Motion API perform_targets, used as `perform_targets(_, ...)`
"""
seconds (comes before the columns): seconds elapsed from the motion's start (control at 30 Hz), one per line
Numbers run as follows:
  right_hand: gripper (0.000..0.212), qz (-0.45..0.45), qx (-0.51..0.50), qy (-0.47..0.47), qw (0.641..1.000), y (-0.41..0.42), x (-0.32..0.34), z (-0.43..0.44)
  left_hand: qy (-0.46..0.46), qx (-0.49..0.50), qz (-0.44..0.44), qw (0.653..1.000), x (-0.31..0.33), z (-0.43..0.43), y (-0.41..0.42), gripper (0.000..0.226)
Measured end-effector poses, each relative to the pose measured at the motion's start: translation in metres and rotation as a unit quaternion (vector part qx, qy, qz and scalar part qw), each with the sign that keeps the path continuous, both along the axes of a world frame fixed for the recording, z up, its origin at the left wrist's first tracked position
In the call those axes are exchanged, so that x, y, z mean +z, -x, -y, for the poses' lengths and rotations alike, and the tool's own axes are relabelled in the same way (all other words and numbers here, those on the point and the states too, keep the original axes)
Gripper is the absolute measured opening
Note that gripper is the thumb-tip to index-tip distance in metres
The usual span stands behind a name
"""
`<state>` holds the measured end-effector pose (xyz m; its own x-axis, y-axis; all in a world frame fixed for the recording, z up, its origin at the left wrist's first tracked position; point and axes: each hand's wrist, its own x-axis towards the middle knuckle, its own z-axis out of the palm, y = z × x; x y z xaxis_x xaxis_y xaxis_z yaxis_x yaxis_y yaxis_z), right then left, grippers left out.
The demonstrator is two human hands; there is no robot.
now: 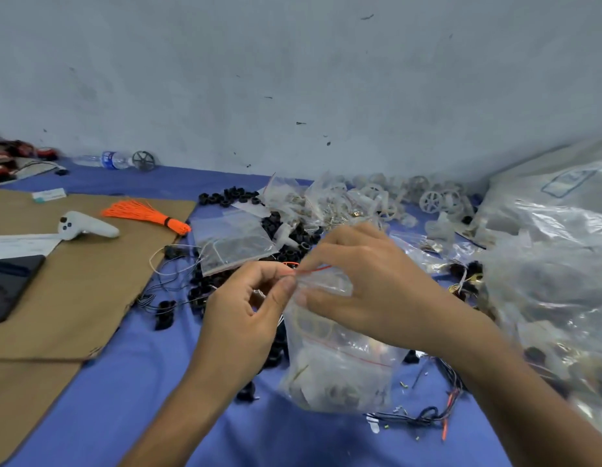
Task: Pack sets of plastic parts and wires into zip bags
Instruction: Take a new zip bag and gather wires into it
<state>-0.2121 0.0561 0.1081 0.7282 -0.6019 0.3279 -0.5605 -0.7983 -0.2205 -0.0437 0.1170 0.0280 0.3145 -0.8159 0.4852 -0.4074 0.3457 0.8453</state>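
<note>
– Clear plastic with a red strip along the mouth: is that the zip bag (pixel 340 365) being filled?

– Yes. It sits mid-way along the near edge of the blue sheet (pixel 158 382). Its bottom rests on the sheet and its mouth is held up between both hands.

– How are the fingers set?

– The left hand (pixel 245 315) pinches the left end of the red strip (pixel 313 270) between thumb and forefinger, with the other fingers curled in. The right hand (pixel 370 281) comes over from the right and pinches the same mouth just beside it, so the two pinches nearly touch.

– So what does the next move turn on?

– On the strip's line. It runs left to right, away from the left pinch and under the right fingers. Sealing it would likely mean the right hand sliding rightwards along it while the left anchors the end.

– Is the seal already pressed?

– I cannot tell, because the right hand covers most of it. The contents are blurred too. There are pale parts and some dark pieces, with no wire clearly made out inside.

– What lies around it?

– Black parts (pixel 286 237) and empty bags (pixel 232 241) lie beyond the hands. Loose wires (pixel 427 416) are by the near edge to the right. A big plastic sack (pixel 555 264), cut off by the frame, is at the right edge.
</note>
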Motion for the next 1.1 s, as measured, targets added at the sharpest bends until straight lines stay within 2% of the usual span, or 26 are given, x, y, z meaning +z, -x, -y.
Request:
perform_targets(0.1,0.016,0.018,0.005,-0.008,1.0,-0.011,0.001,0.0,-0.006,0.002,-0.001,1.0,0.001,-0.005,-0.002,0.01)
perform_targets(0.5,0.014,0.004,0.002,-0.011,1.0,-0.008,-0.002,0.0,-0.01,-0.011,-0.02,1.0,-0.002,-0.008,-0.009,0.009)
perform_targets(0.87,0.013,-0.033,-0.002,0.03,0.999,0.0,-0.001,0.002,-0.017,-0.009,-0.012,1.0,-0.006,-0.004,-0.013,0.007)
perform_targets(1.1,0.011,-0.011,-0.013,0.013,1.0,0.007,0.001,0.004,-0.022,0.009,-0.03,0.999,-0.01,-0.003,-0.018,0.011)
